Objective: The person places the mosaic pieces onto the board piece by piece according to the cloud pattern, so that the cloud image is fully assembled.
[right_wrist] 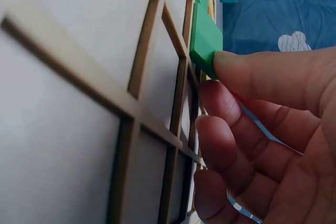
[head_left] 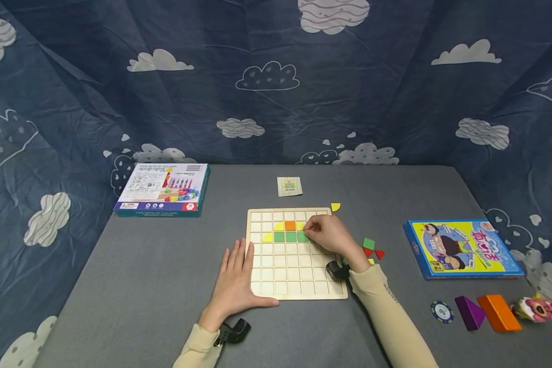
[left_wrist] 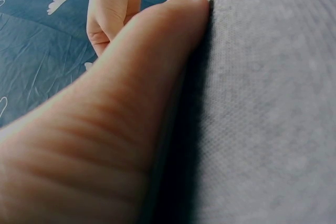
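While the left hand lies flat with straight fingers on the grey felt-like table cover, its fingertips resting against the left edge of the pale wooden grid board, the right hand curls over the board's upper right part and pinches a flat green square tile between thumb and forefinger. Seen from the right wrist, the tile is smooth and matte with crisp edges, tilted, one side low in a cell and the other raised above the thin wooden ribs. It sits at the right end of a green row; above that row lie an orange square tile and yellow curved pieces, filling part of the board's upper rows.

Near the board's top right corner a yellow quarter-round piece rests on the cover, and a small printed pattern card lies beyond the board. Loose green and red tiles lie just right of the right wrist. A glossy blue-and-yellow cardboard box sits further right, a white-and-teal box at far left, and a purple wedge block beside an orange block in front.
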Available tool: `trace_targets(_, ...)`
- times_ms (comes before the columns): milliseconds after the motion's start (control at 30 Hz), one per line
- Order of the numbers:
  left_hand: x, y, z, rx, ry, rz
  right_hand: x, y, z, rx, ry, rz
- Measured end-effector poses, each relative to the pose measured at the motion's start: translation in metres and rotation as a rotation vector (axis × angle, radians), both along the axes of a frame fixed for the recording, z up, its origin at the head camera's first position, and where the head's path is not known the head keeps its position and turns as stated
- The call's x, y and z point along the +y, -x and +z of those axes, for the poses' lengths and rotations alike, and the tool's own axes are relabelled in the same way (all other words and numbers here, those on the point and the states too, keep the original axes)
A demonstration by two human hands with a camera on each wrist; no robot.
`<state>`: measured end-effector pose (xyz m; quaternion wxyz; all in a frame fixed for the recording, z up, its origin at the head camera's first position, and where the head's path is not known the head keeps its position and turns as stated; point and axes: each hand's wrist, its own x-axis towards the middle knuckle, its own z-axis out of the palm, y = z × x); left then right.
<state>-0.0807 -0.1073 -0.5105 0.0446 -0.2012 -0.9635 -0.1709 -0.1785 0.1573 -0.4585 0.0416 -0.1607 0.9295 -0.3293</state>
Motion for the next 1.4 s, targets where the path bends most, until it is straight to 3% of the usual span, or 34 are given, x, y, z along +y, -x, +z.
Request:
trace_targets(200,0.001,0.001,0.000,-0.033,0.012,0.007,0.000,0.000,-0.001,0.002,-0.018,-0.005)
trace_targets(633,0.000,0.000,0.001,-0.027,0.011,0.008,0.002,0.001,0.000,0.009,-0.072,-0.018)
trace_targets(1133,0.000,0.000,0.000,-0.038,0.023,0.010,0.007,0.000,0.001,-0.040,-0.034,-0.013)
trace_targets(1400,0.000,0.000,-0.001,-0.043,0.021,0.014,0.017,0.002,0.002,-0.008,-0.004,-0.084)
